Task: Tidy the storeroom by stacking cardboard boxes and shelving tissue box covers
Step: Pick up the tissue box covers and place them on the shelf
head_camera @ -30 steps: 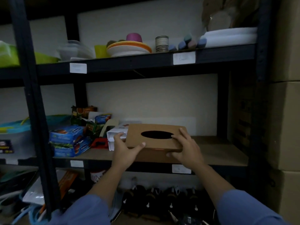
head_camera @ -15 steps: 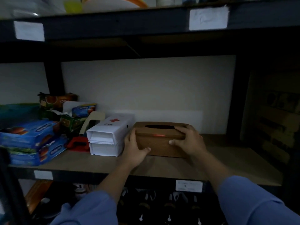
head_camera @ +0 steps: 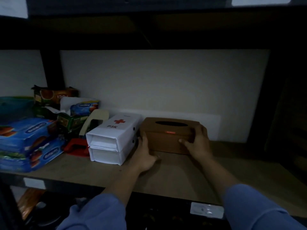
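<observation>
Gripping the tissue box cover (head_camera: 167, 136) at both ends, left hand (head_camera: 144, 156) and right hand (head_camera: 198, 145) hold it mid-frame on the shelf (head_camera: 182, 178), just beside the white boxes (head_camera: 113, 140), likely squaring the row.

The tissue box cover (head_camera: 167, 138) is a brown rectangular box with a dark oval slot in its top face and a small red mark on its front. It stands upright on the shelf (head_camera: 182, 173), long side forward, just beside two stacked white boxes (head_camera: 113, 138).
</observation>
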